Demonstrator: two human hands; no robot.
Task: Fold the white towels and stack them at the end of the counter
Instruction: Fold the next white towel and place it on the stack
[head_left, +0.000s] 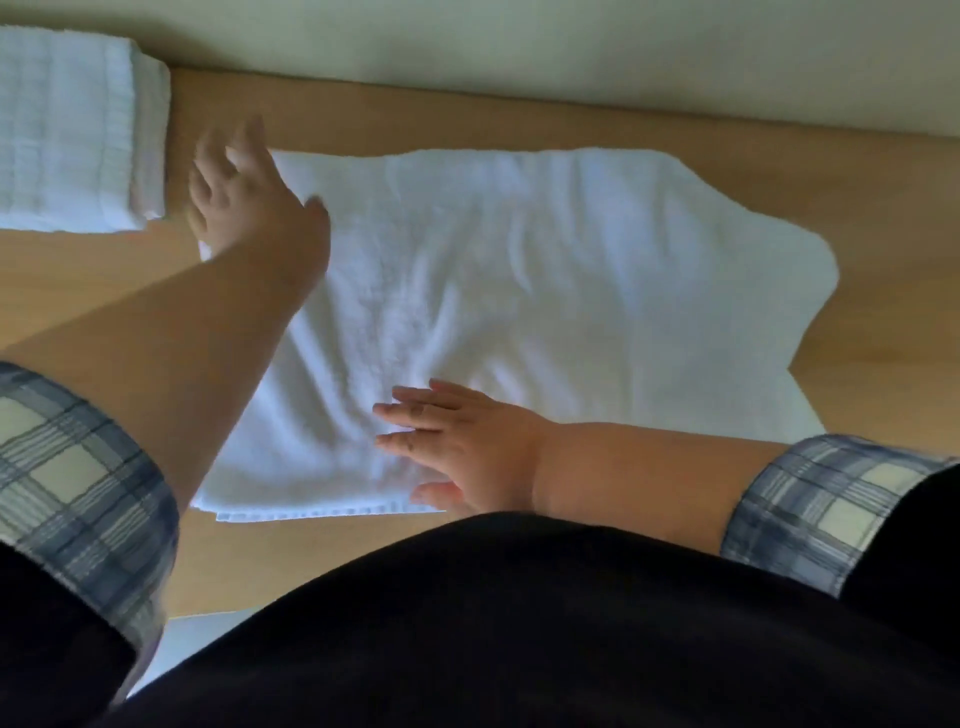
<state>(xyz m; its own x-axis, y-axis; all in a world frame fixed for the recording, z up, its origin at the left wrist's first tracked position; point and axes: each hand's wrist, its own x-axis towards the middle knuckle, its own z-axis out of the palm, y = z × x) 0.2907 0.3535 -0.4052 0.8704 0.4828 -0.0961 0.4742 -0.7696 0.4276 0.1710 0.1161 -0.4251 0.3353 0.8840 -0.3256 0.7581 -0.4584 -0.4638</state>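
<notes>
While looking down from above, seen across the middle of the wooden bench (883, 171) a white towel (545, 291), spread out flat, with many soft wrinkles. Reaches with its far edge close to the far edge of the bench, and with its near edge close to the near edge, just in front of the black clothing (519, 623). Right side of the towel uneven, with a rounded bulge toward the right end of the bench. At the near left corner of the towel two layers visible, one lying on the other. On the far left corner of the towel, the left hand (244, 202), palm down, fingers spread and rather straight, blurred; not curled round the cloth as far as can be seen. On the near part of the towel, the right hand (467, 447), laid flat, fingers straight and close together, pointing toward the left end of the bench, thumb at the near hem; pressing on the cloth, gripping nothing. At the left end of the bench, by its far edge, a stack of folded white towels (67, 130), apart from the spread towel and just beside the left hand. Behind the far edge of the bench, a pale wall (519, 36). On both forearms, rolled plaid sleeves (78, 467) in blue and cream.
</notes>
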